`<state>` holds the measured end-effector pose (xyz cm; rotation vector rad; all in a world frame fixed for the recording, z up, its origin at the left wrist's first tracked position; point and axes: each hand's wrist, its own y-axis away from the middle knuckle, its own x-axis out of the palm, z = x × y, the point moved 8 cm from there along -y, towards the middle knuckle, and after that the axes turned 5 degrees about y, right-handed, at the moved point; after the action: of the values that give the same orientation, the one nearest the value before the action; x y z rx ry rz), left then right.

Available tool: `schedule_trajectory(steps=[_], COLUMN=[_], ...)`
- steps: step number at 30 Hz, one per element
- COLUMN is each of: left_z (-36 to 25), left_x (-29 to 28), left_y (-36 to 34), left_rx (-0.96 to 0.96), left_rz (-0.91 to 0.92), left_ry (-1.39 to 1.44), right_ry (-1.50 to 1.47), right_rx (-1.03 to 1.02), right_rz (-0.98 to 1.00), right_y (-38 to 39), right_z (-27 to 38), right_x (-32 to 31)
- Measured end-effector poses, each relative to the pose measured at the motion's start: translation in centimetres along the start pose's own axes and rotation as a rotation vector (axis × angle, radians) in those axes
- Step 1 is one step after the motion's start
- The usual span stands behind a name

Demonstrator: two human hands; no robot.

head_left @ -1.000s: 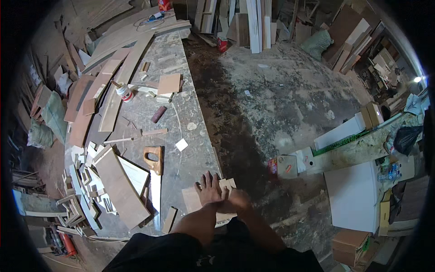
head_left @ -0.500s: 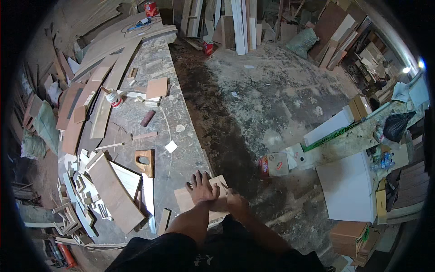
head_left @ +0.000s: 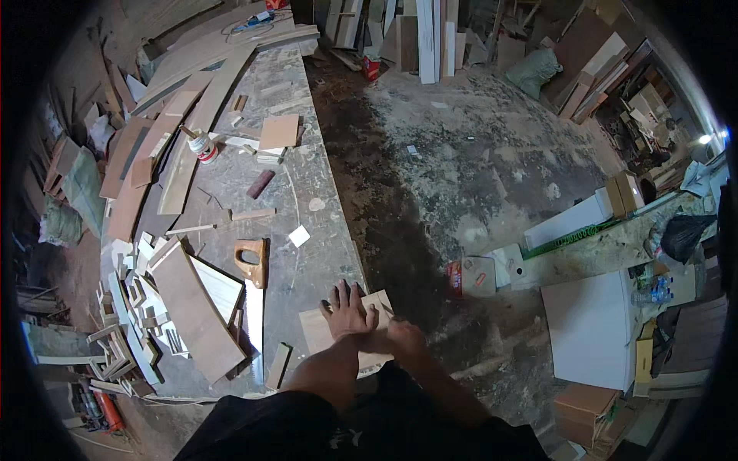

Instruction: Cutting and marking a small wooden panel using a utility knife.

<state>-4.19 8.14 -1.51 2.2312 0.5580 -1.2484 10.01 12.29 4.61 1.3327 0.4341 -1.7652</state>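
My left hand lies flat with its fingers spread, pressing on a light wooden board at the near right edge of the workbench. At the board's right side, my right hand is closed in a fist. Something thin and dark seems to stick out of that fist over the board, but it is too small to name. Left of the board, a handsaw with a wooden handle rests on the bench. A short wood block sits between saw and board.
Wood offcuts and a wide brown plank are heaped at the bench's left. Farther up are a white square, a dark red cylinder and a glue bottle. Right of the bench stand a plastic jerrycan and a white panel.
The view has shifted slightly, so the bench things sit a little farther right. My right hand stays by the board's right edge, and my left hand still presses on the board.
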Motion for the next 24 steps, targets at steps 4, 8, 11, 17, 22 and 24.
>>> schedule_trajectory(steps=[4,8,11,17,22,24], left_z=[0.9,0.1,0.1,1.3,-0.2,1.1], left_x=[0.1,0.2,0.3,-0.6,0.0,-1.0], left_y=[0.4,0.2,0.3,0.6,0.0,0.6], left_rx=[-0.004,-0.007,0.015,-0.010,0.019,0.001], left_rz=[-0.034,-0.005,-0.042,-0.059,-0.065,-0.107], left_ry=[-0.011,0.014,-0.013,-0.024,-0.012,0.001], right_ry=[0.179,0.093,0.033,0.065,-0.097,-0.187], right_rx=[0.105,0.259,0.422,0.088,0.117,0.176], right_rz=[0.234,0.237,0.242,0.325,-0.163,-0.035], right_y=[0.1,-2.4,-3.0,-2.5,1.2,1.0], right_z=[0.2,-1.2,-1.7,0.5,-4.0,-1.3], right_x=[0.5,2.4,2.5,3.5,7.3,0.7])
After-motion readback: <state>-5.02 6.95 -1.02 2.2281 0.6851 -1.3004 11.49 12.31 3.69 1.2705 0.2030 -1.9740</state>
